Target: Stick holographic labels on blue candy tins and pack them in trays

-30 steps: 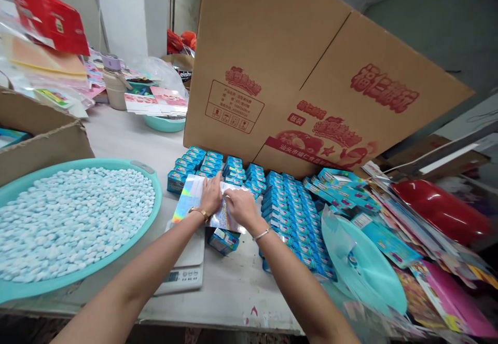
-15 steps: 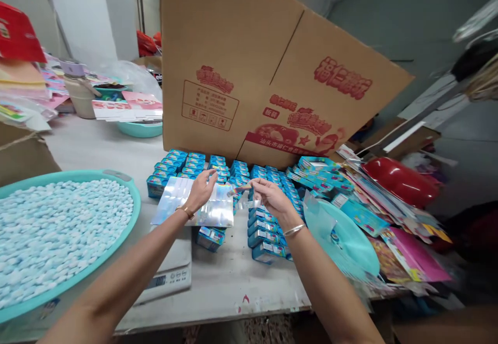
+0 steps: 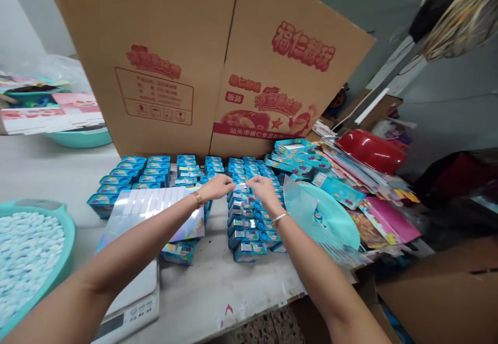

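Observation:
Between my two hands is a small shiny sticker strip (image 3: 240, 185), pinched at one end by my left hand (image 3: 216, 187) and at the other by my right hand (image 3: 263, 191). Both hands are closed at the fingertips. Right beneath them stand rows of small blue boxes (image 3: 243, 237), packed close together; I cannot tell whether the strip touches one. A silvery sticker sheet (image 3: 150, 210) lies under my left forearm, partly over a digital scale (image 3: 150, 302) and a single blue box (image 3: 179, 252).
Behind the boxes rises a large cardboard carton (image 3: 163, 17). A turquoise basin of pale blue candies (image 3: 29, 256) sits at left. On the right are a turquoise basin (image 3: 346, 224) with clear plastic, flattened blue packaging (image 3: 338, 188) and a red bowl (image 3: 371, 152).
My left hand has left the sticker sheet and moved right to meet my right hand at the strip, over the boxes. The camera view has swung right.

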Available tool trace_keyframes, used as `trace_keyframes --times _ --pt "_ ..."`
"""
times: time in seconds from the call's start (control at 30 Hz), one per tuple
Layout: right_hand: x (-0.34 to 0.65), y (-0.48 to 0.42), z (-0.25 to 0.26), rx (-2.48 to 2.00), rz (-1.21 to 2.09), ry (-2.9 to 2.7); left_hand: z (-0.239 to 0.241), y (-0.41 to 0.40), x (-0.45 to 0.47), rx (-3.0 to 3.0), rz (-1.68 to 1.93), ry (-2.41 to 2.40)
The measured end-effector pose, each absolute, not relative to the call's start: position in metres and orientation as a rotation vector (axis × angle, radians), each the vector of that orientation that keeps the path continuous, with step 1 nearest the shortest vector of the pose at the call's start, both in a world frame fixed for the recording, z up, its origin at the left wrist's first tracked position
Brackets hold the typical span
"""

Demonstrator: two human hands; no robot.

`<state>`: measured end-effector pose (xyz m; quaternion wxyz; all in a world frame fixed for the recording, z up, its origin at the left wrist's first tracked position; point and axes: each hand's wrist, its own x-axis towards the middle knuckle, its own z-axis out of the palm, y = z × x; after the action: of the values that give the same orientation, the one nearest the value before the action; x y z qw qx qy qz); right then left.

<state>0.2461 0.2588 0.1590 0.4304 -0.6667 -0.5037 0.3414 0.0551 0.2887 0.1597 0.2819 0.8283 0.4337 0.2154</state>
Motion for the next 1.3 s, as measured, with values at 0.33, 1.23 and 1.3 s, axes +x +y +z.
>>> trace_keyframes --times 0.33,1.23,1.3 --pt "0.253 0.306 0.096 -2.015 0.667 -1.340 0.118 0.351 0.085 2.564 0.272 1.426" --pt "0.241 0.314 0.094 -2.291 0.462 -1.557 0.089 0.327 0.099 2.734 0.300 1.608" --pt "0.241 0.312 0.095 -2.273 0.472 -1.545 0.086 0.323 0.101 2.716 0.318 1.633"
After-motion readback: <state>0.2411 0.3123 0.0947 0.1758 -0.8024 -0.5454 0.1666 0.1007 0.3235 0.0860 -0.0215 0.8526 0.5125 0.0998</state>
